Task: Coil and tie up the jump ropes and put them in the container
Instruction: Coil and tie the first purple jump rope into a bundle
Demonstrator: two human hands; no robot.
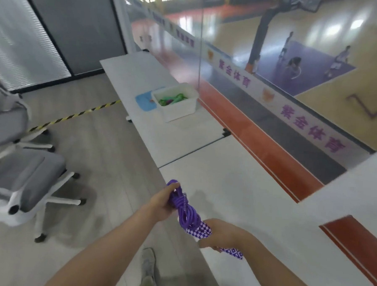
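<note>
1. The left hand (164, 205) is curled around the top end of the purple jump rope (185, 210). A small loop of rope pokes out past its fingers.
2. The right hand (216, 235) is closed around the checkered handles (199, 231) at the bottom end. One handle tip sticks out below that hand.
3. The rope is already bunched into a tight coil that runs between the two hands. It is held in the air just above the near edge of the white table (235, 189).
4. The white container (178, 111) sits far ahead of both hands, well apart from them, on the far table. It looks like there are green ropes already inside. A blue lid (142, 101) lies just beside it.
5. I think the step now is finishing the tie and then carrying the bundle over.
6. To do it well, keep both hands squeezing so the loops do not slip loose.
7. Tuck in the loose loop by the left hand before letting go.
8. Walk close to the container, then drop the bundle straight in.
</note>
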